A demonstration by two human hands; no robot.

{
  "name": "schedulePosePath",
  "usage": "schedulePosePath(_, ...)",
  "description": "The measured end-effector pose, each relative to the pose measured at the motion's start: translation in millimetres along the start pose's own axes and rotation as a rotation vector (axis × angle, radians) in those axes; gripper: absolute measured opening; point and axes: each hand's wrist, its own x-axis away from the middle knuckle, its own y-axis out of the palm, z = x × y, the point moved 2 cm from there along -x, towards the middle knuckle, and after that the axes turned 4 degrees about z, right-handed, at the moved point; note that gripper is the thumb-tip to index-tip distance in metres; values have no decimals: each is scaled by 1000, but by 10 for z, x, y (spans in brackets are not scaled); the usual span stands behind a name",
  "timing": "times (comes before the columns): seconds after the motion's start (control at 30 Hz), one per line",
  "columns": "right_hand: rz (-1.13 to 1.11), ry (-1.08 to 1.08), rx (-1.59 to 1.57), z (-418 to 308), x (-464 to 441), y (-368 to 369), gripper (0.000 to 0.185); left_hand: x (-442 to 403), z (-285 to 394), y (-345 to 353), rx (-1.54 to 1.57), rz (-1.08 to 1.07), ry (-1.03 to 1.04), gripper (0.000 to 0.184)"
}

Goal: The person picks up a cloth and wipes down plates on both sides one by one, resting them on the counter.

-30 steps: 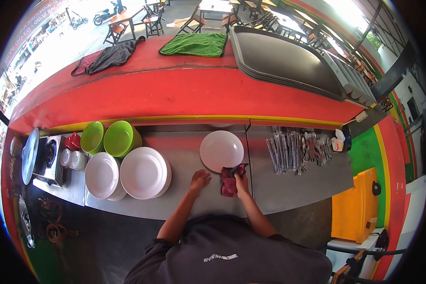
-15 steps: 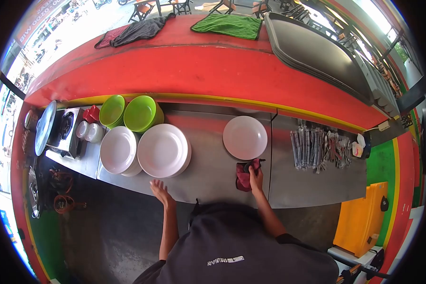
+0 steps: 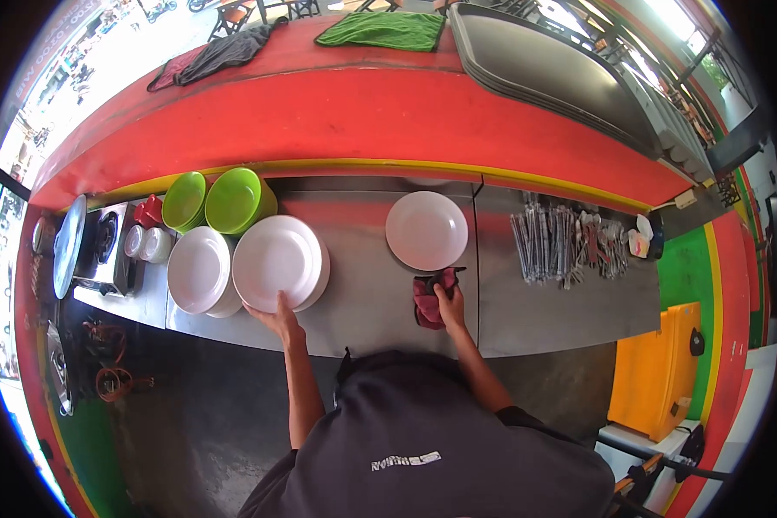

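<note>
My left hand (image 3: 280,323) is at the near rim of the larger stack of white plates (image 3: 276,255). Its thumb lies over the top plate's edge, with the fingers tucked out of sight below. My right hand (image 3: 451,311) grips a folded dark red cloth (image 3: 426,302) on the steel counter. Just beyond the cloth lies a single white plate (image 3: 426,230). Left of the larger stack stands a second stack of white plates (image 3: 198,269), with stacked green bowls (image 3: 236,200) behind both.
Wrapped cutlery (image 3: 565,246) lies to the right on the counter (image 3: 354,285). A gas stove (image 3: 108,242) and small white cups (image 3: 155,245) are at the left. Black trays (image 3: 552,82), a green cloth (image 3: 380,31) and a grey cloth (image 3: 224,58) rest on the red ledge (image 3: 337,112).
My left hand has moved forward from in front of the larger plate stack and taken hold of its near rim. My right hand keeps its grip on the cloth. The camera view has shifted slightly.
</note>
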Motion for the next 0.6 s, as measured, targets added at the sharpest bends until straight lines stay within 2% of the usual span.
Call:
schedulePosePath(0.23,-3,22,-42,-18,-22,17,41,114,163,16,-117,49,216,88)
schedulePosePath(0.43,-16,64,-77,-20,-20,11,38,162,557,126,-173,130,256,65)
schedulePosePath(0.53,4,90,-132,-9,-21,-12,36,221,739,198,-84,102,267,65)
schedulePosePath(0.6,40,113,-224,18,-9,-41,34,193,772,196,-131,81,322,63)
